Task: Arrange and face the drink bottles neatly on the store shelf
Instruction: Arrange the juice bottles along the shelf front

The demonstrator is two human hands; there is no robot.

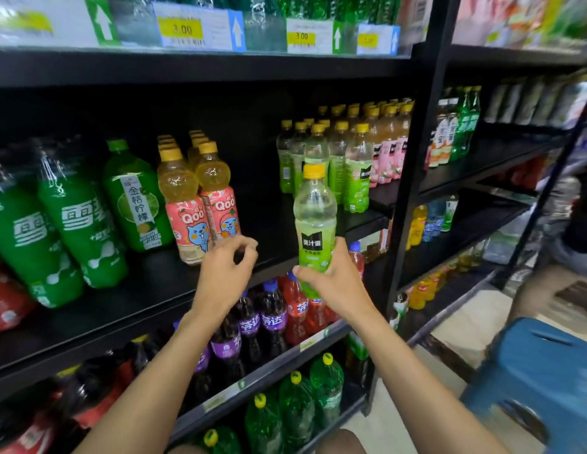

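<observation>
My right hand [331, 280] grips the lower part of a green-labelled juice bottle [315, 221] with a yellow cap, held upright in front of the black middle shelf [174, 283]. My left hand [225, 270] hovers just left of it with fingers loosely curled, holding nothing, close to the front pink Qoo bottles [200, 211]. Behind the held bottle stand rows of the same green juice bottles [348, 165], and pink-labelled ones [392, 152] beside them. A gap of bare shelf lies between the Qoo rows and the green rows.
Large green soda bottles [72, 221] fill the shelf's left end. Purple and red soda bottles [272, 312] stand on the shelf below, green ones [298, 407] lower still. Price tags [194, 27] line the upper shelf edge. A blue stool [541, 375] sits at the right.
</observation>
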